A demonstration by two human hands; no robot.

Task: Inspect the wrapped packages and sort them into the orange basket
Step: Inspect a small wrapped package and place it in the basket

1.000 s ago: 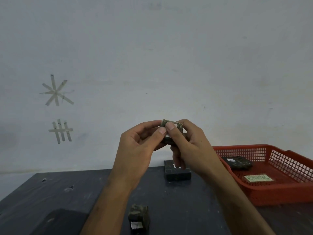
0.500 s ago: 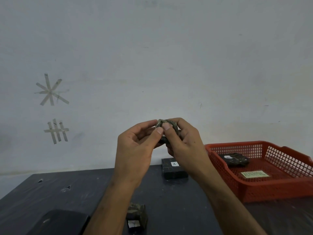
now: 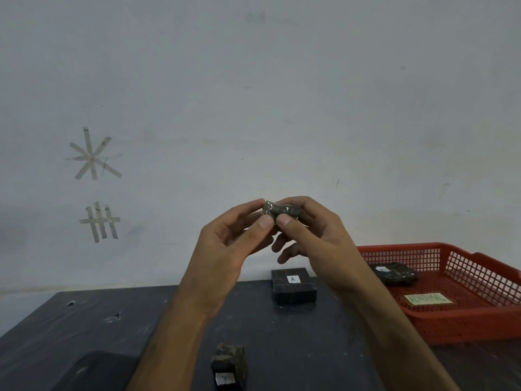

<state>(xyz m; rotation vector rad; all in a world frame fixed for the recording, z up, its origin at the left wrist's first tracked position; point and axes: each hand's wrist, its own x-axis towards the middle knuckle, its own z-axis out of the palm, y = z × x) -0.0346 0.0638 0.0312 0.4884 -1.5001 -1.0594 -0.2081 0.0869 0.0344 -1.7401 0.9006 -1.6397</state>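
Head view: both hands raised mid-frame, left hand (image 3: 225, 249) and right hand (image 3: 318, 238) with grip pinched together on a small wrapped package (image 3: 280, 211), thumbs on its near edge. Looks like the inspect step; next call is whether it goes in the orange basket (image 3: 462, 323), right of frame, which holds one dark package (image 3: 394, 273) and a tag, probably "ABNORMAL". On the bench (image 3: 84, 320), box labelled "A" (image 3: 293, 286); another package (image 3: 229, 365) at bottom centre, label unreadable.

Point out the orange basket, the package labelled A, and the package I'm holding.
orange basket (image 3: 462, 328), head view, front wall.
package labelled A (image 3: 293, 294), head view, front face.
held package (image 3: 280, 210), head view, top wrapping.
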